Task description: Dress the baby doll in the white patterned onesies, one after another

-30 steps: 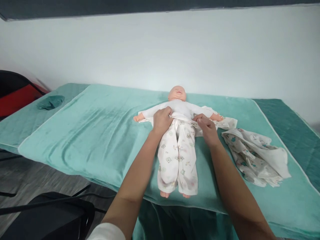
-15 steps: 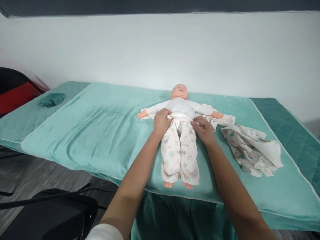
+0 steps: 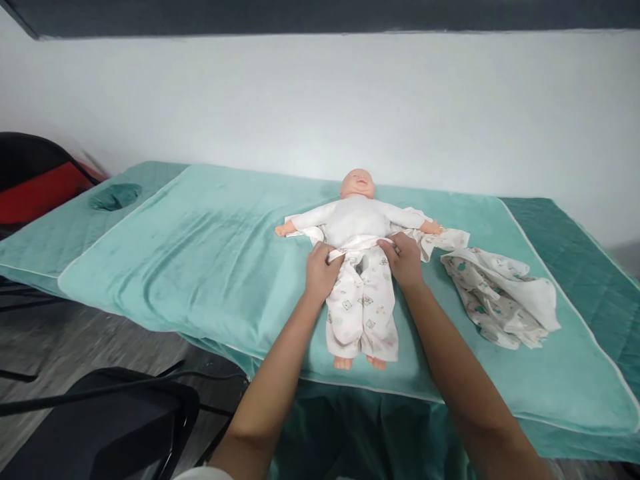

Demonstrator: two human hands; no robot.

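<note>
Head view showed left hand (image 3: pixel 320 272) and right hand (image 3: pixel 406 260) pinching the trouser waistband (image 3: pixel 361 244), where uneven tugging risked twisting it.

One doll (image 3: pixel 350 219). Left hand (image 3: pixel 320 272), right hand (image 3: pixel 406 261): two. Printed trousers (image 3: pixel 369 310), one pair; crumpled cloth bundle (image 3: pixel 505 297), one (layers too folded to count). One bed (image 3: pixel 220 247).

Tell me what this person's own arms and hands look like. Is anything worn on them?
The left hand and right hand are bare: no gloves, watch or bracelet shows. A sliver of white sleeve shows on the left arm at the picture's bottom edge; no sleeve is visible on the right arm.
</note>
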